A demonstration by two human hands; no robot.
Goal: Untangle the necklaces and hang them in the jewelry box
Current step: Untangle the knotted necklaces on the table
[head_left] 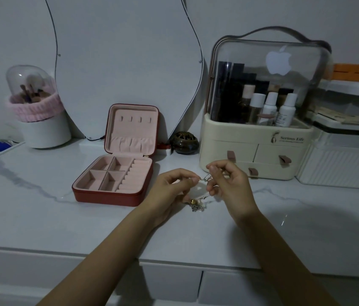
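Silvery necklaces (203, 191) hang knotted between left hand (172, 191) and right hand (229, 184), each grip pinching chain above the tabletop (41, 217) beside the open box (116, 173); tease strands apart gently, never tugging.

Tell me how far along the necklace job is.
Done: the jewelry box stands open on the table, lid up. In hand: the left hand and right hand each pinch the tangled necklaces, pulling a strand between them while the rest dangles in a clump. Left: the four hooks in the lid are bare, so nothing is hung yet.
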